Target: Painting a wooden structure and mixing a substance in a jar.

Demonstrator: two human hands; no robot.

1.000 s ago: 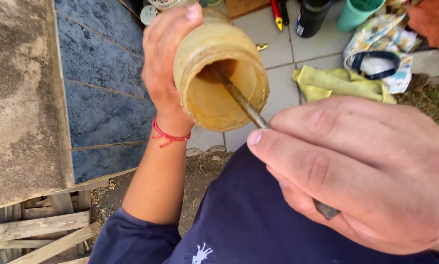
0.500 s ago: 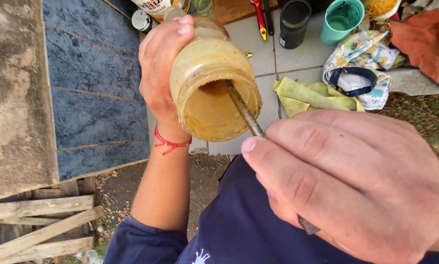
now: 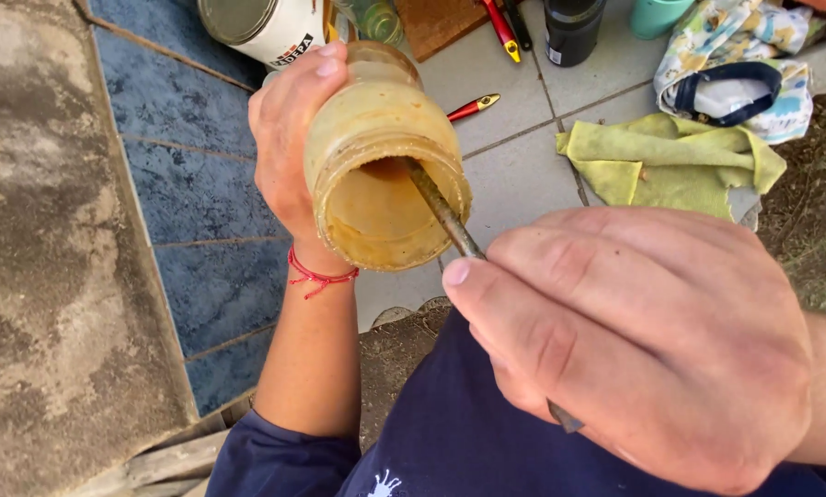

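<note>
at the far left lies a rough grey concrete slab (image 3: 36, 248), and beside it a strip of dark blue tiles (image 3: 192, 202) running along the pale tiled floor (image 3: 514, 156). at the top edge of that floor stands a round metal tin with a white side (image 3: 261, 28). the left hand (image 3: 289, 138), a red string bracelet (image 3: 316, 274) at its wrist, is wrapped tight around a cloudy glass jar smeared inside with yellowish paste (image 3: 381, 161), tipped so its open mouth faces the viewer. a thin metal rod (image 3: 441, 210) slants into the jar's mouth, its tip hidden inside, and the right hand (image 3: 643, 340) clenches its other end, which pokes out below the fist. on the floor behind the jar lies a small red-and-yellow handled tool (image 3: 473, 107). further right sit a black cup (image 3: 574, 28), a crumpled yellow-green cloth (image 3: 671, 161) and a patterned fabric bundle with a dark strap (image 3: 735, 74) by the floor's right edge, where soil begins.
</note>
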